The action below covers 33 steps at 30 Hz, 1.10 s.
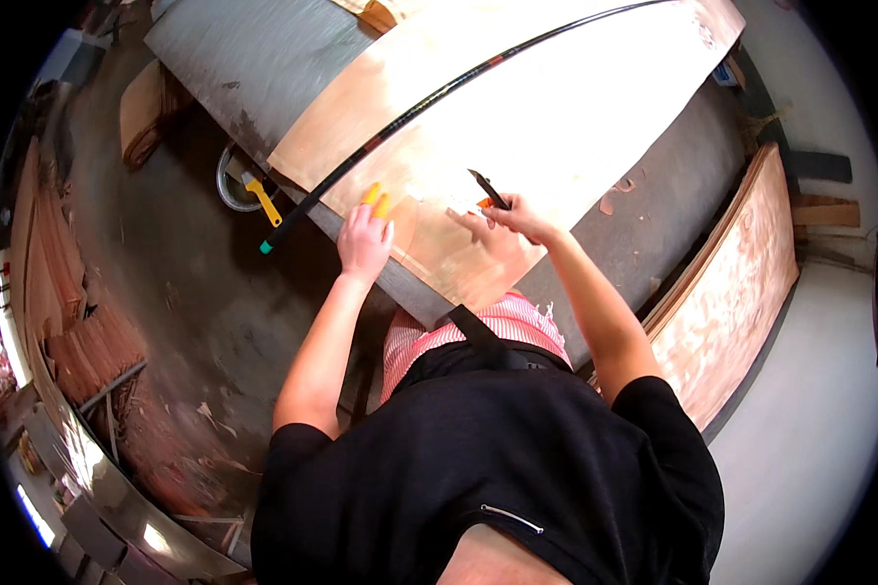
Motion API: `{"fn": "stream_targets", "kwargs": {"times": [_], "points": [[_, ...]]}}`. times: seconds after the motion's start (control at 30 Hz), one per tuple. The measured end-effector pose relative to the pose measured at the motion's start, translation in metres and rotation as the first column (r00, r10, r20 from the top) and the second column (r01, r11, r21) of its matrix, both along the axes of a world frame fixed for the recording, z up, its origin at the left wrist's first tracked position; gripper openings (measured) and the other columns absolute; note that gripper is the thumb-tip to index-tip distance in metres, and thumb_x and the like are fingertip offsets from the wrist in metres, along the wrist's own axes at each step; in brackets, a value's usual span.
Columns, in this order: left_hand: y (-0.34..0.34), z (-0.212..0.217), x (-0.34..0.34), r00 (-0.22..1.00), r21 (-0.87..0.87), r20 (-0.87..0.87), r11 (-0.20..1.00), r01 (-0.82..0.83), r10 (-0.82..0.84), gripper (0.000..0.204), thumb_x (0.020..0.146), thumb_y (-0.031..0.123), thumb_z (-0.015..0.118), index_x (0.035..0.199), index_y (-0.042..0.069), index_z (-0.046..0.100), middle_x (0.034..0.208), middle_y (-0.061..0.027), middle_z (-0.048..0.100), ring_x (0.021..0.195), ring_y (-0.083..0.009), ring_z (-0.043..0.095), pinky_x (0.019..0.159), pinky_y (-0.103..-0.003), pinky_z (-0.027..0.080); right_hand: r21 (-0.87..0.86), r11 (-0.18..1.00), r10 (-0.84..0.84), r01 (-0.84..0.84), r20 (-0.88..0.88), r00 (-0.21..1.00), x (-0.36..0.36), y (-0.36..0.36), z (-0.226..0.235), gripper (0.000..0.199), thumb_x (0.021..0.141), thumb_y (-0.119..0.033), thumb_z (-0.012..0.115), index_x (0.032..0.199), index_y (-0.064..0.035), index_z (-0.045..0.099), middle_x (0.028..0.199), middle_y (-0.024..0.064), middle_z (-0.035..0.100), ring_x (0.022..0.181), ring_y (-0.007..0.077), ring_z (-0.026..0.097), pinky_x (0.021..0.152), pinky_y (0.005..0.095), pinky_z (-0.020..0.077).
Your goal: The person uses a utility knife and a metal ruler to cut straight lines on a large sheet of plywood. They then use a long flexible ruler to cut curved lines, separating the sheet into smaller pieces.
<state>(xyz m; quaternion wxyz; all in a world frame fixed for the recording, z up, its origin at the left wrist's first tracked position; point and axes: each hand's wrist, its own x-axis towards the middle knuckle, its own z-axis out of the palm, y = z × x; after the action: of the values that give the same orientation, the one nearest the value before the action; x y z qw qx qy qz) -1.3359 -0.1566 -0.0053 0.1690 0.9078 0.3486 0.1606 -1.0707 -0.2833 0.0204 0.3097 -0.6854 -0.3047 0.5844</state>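
A large pale sheet of wood veneer (556,107) lies on a grey workbench (254,58). My left hand (364,239), with yellow covers on two fingertips, presses flat on the veneer's near edge. My right hand (519,216) grips a black utility knife (488,188) with an orange part, its blade pointing up and left above the sheet. A long thin black rod (439,97) with a green tip lies along the sheet's left side.
A round bucket (239,180) with a yellow-handled tool (263,202) stands on the floor by the bench. Another veneer board (741,292) leans on the right. Stacks of veneer (78,341) and scraps lie on the concrete floor at the left.
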Motion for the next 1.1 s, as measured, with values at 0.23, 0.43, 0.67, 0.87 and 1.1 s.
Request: {"fn": "stream_targets", "kwargs": {"times": [0.23, 0.43, 0.67, 0.87, 1.1], "points": [[-0.018, -0.009, -0.034, 0.989, 0.127, 0.024, 0.981, -0.148, 0.146, 0.049, 0.068, 0.026, 0.066, 0.108, 0.001, 0.053, 0.107, -0.0149, 0.050, 0.107, -0.0289, 0.045, 0.088, -0.040, 0.038, 0.053, 0.998, -0.020, 0.029, -0.175, 0.984, -0.066, 0.013, -0.001, 0.015, 0.082, -0.017, 0.057, 0.092, -0.0055, 0.057, 0.068, -0.0024, 0.057, 0.056, 0.0045, 0.046, 0.049, 0.0178, 0.0334], [-0.020, -0.010, -0.033, 0.990, 0.148, -0.001, 0.979, -0.141, 0.142, 0.050, 0.069, 0.025, 0.064, 0.111, -0.001, 0.051, 0.110, -0.0152, 0.049, 0.109, -0.0286, 0.043, 0.090, -0.042, 0.036, 0.092, 0.992, -0.070, 0.085, -0.156, 0.985, -0.120, 0.060, -0.013, 0.016, 0.082, -0.020, 0.059, 0.087, -0.0043, 0.058, 0.067, -0.0002, 0.059, 0.056, 0.0050, 0.050, 0.050, 0.0175, 0.0367], [-0.021, -0.009, -0.029, 1.000, 0.156, 0.014, 0.988, -0.005, 0.002, 0.036, 0.077, 0.014, 0.051, 0.110, 0.000, 0.052, 0.114, -0.0130, 0.048, 0.118, -0.0254, 0.037, 0.098, -0.044, 0.029, -0.044, 0.994, -0.102, 0.099, -0.081, 0.991, -0.134, 0.066, -0.037, 0.010, 0.078, -0.012, 0.058, 0.074, -0.0026, 0.059, 0.065, 0.0031, 0.061, 0.059, 0.0099, 0.058, 0.057, 0.0216, 0.0456], [-0.026, -0.016, -0.026, 0.985, 0.173, -0.172, 0.983, 0.064, -0.034, 0.034, 0.078, 0.009, 0.045, 0.110, 0.000, 0.053, 0.113, -0.0116, 0.049, 0.122, -0.0234, 0.035, 0.101, -0.047, 0.024, 0.000, 0.997, 0.074, -0.077, 0.262, 0.962, -0.130, 0.060, -0.036, 0.016, 0.073, -0.017, 0.062, 0.074, -0.0012, 0.060, 0.064, 0.0080, 0.062, 0.057, 0.0137, 0.058, 0.056, 0.0271, 0.0462], [-0.025, -0.009, -0.022, 0.954, 0.162, -0.293, 0.980, 0.113, -0.061, 0.034, 0.077, 0.012, 0.047, 0.108, -0.002, 0.054, 0.113, -0.0140, 0.050, 0.121, -0.0251, 0.035, 0.101, -0.048, 0.023, -0.101, 0.915, 0.402, -0.390, 0.298, 0.866, -0.070, 0.079, -0.007, 0.013, 0.073, -0.016, 0.061, 0.073, -0.0027, 0.060, 0.061, 0.0064, 0.060, 0.056, 0.0129, 0.056, 0.055, 0.0262, 0.0438]]}}
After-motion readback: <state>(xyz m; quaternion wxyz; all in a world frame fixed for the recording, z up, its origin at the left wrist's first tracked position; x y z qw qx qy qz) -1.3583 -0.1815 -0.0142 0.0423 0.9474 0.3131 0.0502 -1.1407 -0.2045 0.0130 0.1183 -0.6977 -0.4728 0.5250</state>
